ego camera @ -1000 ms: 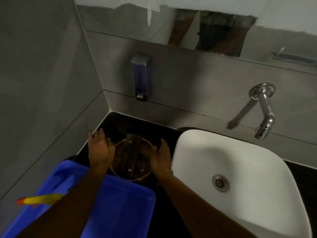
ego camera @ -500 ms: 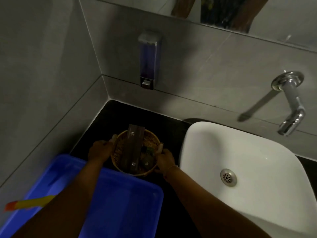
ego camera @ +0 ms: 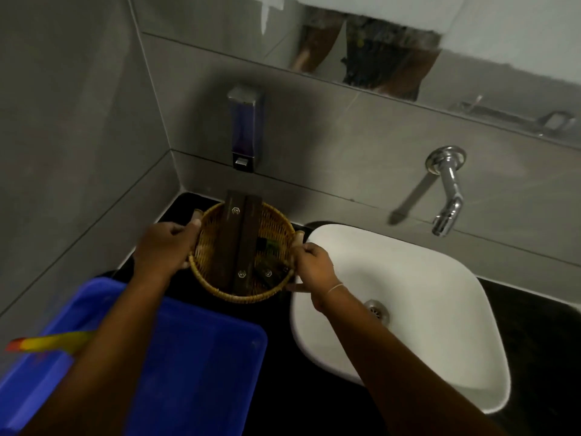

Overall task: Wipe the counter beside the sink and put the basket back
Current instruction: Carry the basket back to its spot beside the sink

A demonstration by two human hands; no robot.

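left hand [ego camera: 163, 247]: closed on left rim | right hand [ego camera: 312, 267]: closed on right rim | round woven wicker basket [ego camera: 220, 287]: held between both hands over black counter [ego camera: 314, 404] corner, beside white basin [ego camera: 440, 294] | contents: long dark boxes [ego camera: 239, 240], small sachets | blue plastic tub [ego camera: 195, 366]: near side

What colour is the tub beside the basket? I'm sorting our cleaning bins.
Bright blue. The tub shows in the head view, at lower left.

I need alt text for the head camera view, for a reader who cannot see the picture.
Seen from above, a left hand and a right hand grip the side handles of a round wicker basket holding dark packets, over a black counter. A white sink lies to its right, a blue tub in front.
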